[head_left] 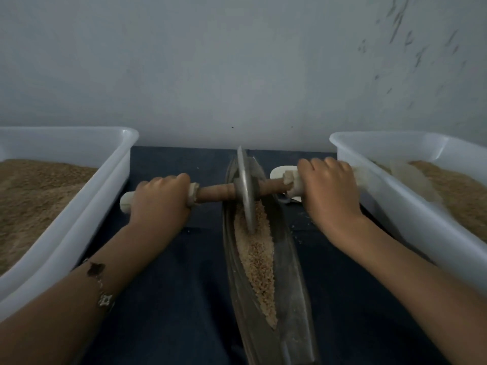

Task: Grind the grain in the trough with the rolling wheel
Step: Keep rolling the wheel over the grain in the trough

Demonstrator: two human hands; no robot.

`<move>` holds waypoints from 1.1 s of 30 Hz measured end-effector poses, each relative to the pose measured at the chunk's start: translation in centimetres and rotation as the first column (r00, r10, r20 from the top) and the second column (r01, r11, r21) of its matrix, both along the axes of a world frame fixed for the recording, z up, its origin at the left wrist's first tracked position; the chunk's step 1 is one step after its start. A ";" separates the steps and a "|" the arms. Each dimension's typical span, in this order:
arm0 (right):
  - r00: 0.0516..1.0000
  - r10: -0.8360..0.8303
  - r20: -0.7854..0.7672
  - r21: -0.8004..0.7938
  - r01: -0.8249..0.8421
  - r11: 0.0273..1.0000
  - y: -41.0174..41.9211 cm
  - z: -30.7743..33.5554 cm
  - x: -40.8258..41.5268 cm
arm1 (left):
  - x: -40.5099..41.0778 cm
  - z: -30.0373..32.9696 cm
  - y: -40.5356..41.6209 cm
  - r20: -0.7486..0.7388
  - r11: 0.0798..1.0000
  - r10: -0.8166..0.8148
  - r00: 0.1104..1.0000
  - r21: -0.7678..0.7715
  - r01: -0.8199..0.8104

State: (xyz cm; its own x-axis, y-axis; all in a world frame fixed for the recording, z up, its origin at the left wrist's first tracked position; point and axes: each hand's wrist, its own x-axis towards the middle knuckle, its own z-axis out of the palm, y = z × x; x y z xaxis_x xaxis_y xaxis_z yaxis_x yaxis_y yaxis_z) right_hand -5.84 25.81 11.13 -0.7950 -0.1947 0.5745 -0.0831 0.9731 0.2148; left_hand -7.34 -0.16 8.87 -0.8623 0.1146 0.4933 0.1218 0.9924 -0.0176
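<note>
My left hand (158, 196) and right hand (326, 188) each clench an end of the wooden axle (216, 193), grip tight. The metal rolling wheel (246, 191) stands upright in the narrow trough (290, 272) on the dark tabletop (171, 299), its rim biting into the grain (257, 256). White tubs (79, 212) flank both sides.

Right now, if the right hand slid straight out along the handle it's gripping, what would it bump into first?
Probably the white tub of grain on the right: the right hand already sits close beside its wall, though depth is unclear.

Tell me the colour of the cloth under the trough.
Dark navy blue cloth, plain, seen in the head view beneath the trough.
</note>
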 end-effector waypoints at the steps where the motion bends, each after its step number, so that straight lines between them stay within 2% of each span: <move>1: 0.999 0.007 0.031 -0.030 -0.006 1.000 0.4 -0.3 1.0 | 1.0 0.5 0.3 -0.020 0.999 -0.016 1.000 -0.039 0.016; 4: 0.986 0.016 0.166 -0.086 -0.001 0.996 1.8 -1.2 4.2 | 5.3 2.1 0.9 -0.060 0.983 -0.114 0.992 -0.149 0.104; 6: 0.975 0.034 0.218 -0.082 -0.016 0.997 2.6 -1.5 6.8 | 8.5 2.6 0.9 -0.125 0.976 -0.180 0.976 -0.144 0.161; 7: 0.975 0.048 0.219 -0.091 -0.029 0.995 2.8 -1.5 8.1 | 10.0 2.6 0.7 -0.151 0.972 -0.207 0.966 -0.144 0.186; 9: 0.988 0.093 0.120 -0.107 -0.080 0.991 3.3 -1.7 9.9 | 11.8 2.5 0.1 -0.198 0.959 -0.261 0.945 -0.166 0.230; 12: 0.985 0.102 0.139 -0.154 -0.080 0.985 3.6 -1.3 10.2 | 12.3 2.4 -0.4 -0.213 0.952 -0.287 0.934 -0.174 0.253; 14: 0.976 0.144 0.166 -0.095 -0.130 0.987 3.4 -0.9 9.5 | 11.6 2.3 -0.2 -0.203 0.952 -0.285 0.937 -0.172 0.252; 17: 0.979 0.121 0.164 -0.101 -0.105 0.989 3.1 -1.5 7.7 | 9.4 2.0 0.3 -0.177 0.965 -0.240 0.954 -0.149 0.215; 22: 0.984 0.021 0.177 -0.076 -0.007 0.997 2.0 -1.1 2.2 | 3.8 1.8 1.8 -0.047 0.989 -0.017 0.999 -0.150 0.010; 24: 0.986 -0.035 0.166 -0.058 0.045 0.997 1.4 -0.5 0.1 | 1.3 1.8 2.1 -0.026 0.985 0.096 0.995 -0.140 -0.099; 26: 0.989 -0.076 0.123 -0.030 0.080 0.996 0.8 0.0 -1.5 | -0.6 1.8 2.0 0.004 0.985 0.141 0.990 -0.101 -0.140; 30: 0.997 -0.064 0.039 0.038 0.063 0.997 0.0 0.8 -2.1 | -1.7 1.1 0.9 0.108 0.995 0.099 0.989 0.008 -0.100; 33: 1.000 0.017 -0.021 0.042 -0.016 0.999 0.1 0.7 -0.2 | -0.5 0.5 -0.3 0.115 1.000 -0.014 0.993 -0.025 0.017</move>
